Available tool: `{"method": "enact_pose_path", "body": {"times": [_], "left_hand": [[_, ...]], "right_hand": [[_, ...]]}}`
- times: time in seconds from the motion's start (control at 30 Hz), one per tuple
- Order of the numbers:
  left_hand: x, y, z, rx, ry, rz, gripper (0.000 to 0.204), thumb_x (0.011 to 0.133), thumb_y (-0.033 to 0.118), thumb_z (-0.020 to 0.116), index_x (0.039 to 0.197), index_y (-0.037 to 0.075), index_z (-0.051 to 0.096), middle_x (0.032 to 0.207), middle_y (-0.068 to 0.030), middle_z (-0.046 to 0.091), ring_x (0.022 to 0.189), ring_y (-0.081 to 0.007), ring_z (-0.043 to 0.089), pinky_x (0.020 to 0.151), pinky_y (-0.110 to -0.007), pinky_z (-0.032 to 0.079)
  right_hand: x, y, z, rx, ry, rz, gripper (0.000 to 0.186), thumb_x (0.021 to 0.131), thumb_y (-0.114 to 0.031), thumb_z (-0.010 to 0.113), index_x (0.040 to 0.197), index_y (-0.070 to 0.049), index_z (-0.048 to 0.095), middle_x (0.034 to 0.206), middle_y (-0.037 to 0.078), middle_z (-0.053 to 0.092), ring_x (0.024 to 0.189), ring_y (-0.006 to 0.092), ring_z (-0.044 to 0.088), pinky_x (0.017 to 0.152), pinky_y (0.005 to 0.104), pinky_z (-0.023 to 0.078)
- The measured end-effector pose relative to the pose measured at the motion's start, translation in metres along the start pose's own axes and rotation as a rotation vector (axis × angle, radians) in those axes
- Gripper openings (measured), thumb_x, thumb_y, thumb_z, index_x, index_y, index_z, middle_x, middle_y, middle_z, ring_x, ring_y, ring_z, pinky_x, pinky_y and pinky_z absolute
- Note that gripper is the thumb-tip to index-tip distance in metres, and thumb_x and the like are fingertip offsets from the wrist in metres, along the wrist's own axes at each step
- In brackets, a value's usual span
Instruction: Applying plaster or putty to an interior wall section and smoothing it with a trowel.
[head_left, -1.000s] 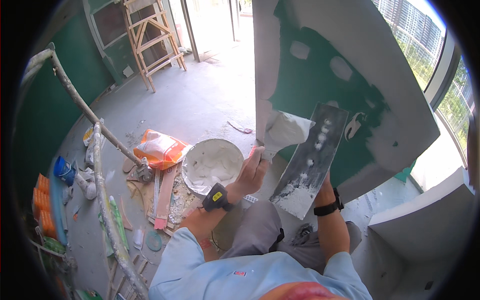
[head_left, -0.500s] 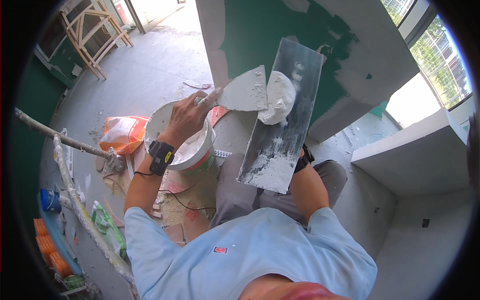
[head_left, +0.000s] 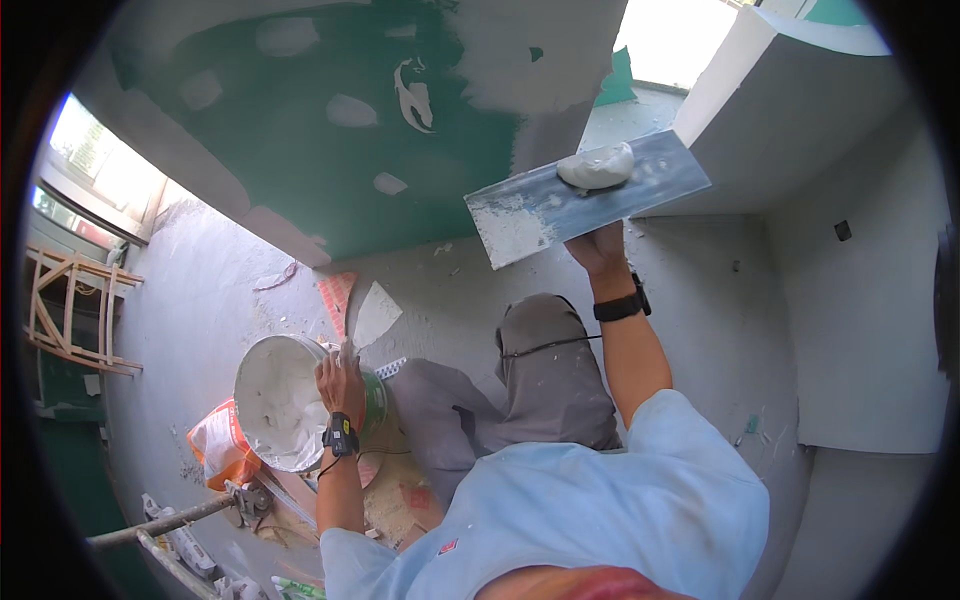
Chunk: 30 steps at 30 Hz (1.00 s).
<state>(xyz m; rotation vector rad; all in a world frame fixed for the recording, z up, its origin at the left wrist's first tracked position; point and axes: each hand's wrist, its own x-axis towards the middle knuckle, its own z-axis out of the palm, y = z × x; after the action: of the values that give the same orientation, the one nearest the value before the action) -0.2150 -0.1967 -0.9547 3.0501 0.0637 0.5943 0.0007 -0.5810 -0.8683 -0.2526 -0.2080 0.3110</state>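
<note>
My left hand [head_left: 340,382] is closed on a putty knife [head_left: 377,315], its wide pale blade pointing away from me. The hand is at the right rim of a bucket [head_left: 376,402] of white putty [head_left: 285,400]; whether it touches the rim I cannot tell. My right hand [head_left: 598,248], partly hidden, grips a long, flat metal trowel [head_left: 530,200] from beneath. That trowel is raised in front of the wall, with its right end farther away than its left. A thick lump of putty [head_left: 597,167] sits on its right half, and a thinner smear coats its left end.
Ahead rises a green wall [head_left: 300,170] with grey and white putty patches. An orange-and-white bag [head_left: 218,445] lies beside the bucket. Metal pipes [head_left: 165,525] stand at lower left, and a wooden frame [head_left: 80,310] at far left. A white boxed ledge [head_left: 780,110] juts out at right.
My view has turned to the right. The putty knife has left the trowel and come down beside the bucket. The trowel has moved away rightward and swung nearly crosswise, still carrying its lump.
</note>
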Motion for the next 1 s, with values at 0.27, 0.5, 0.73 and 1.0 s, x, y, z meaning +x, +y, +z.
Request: {"method": "enact_pose_path", "body": {"times": [0.27,0.5,0.73,1.0], "left_hand": [[0.0,-0.001,-0.004,-0.027,0.113,-0.007,0.039,0.073,0.005,0.063,0.11,0.003,0.049,0.09,-0.0113,0.057,0.086,-0.0265,0.053,0.085,-0.042,0.034],[0.003,0.002,-0.008,-0.061,0.154,-0.032,0.037,0.074,0.004,0.062,0.108,0.003,0.049,0.09,-0.0115,0.058,0.085,-0.0274,0.053,0.084,-0.041,0.034],[-0.002,-0.01,-0.005,-0.133,0.143,-0.021,0.035,0.078,0.006,0.059,0.111,0.002,0.048,0.093,-0.013,0.057,0.086,-0.028,0.053,0.085,-0.042,0.034],[-0.009,-0.013,0.004,-0.182,0.087,-0.029,0.04,0.076,0.003,0.058,0.114,0.001,0.046,0.101,-0.0138,0.056,0.093,-0.0281,0.053,0.09,-0.043,0.032]], "right_hand": [[0.05,0.062,-0.105,0.08,0.174,-0.102,0.045,0.066,0.005,0.056,0.11,-0.006,0.049,0.107,0.007,0.053,0.105,0.0255,0.049,0.1,0.046,0.034],[0.108,0.071,-0.148,0.147,0.446,-0.116,0.031,0.068,0.004,0.051,0.098,-0.004,0.05,0.09,0.005,0.052,0.088,0.0206,0.05,0.091,0.0442,0.037],[0.129,0.047,-0.096,-0.065,0.41,-0.258,0.025,0.073,0.005,0.046,0.096,-0.004,0.05,0.088,0.005,0.052,0.081,0.0175,0.05,0.089,0.043,0.037],[0.193,-0.014,0.051,-0.092,0.471,-0.296,0.021,0.073,0.002,0.045,0.093,-0.005,0.048,0.088,0.009,0.051,0.082,0.0227,0.051,0.078,0.0396,0.045]]}}
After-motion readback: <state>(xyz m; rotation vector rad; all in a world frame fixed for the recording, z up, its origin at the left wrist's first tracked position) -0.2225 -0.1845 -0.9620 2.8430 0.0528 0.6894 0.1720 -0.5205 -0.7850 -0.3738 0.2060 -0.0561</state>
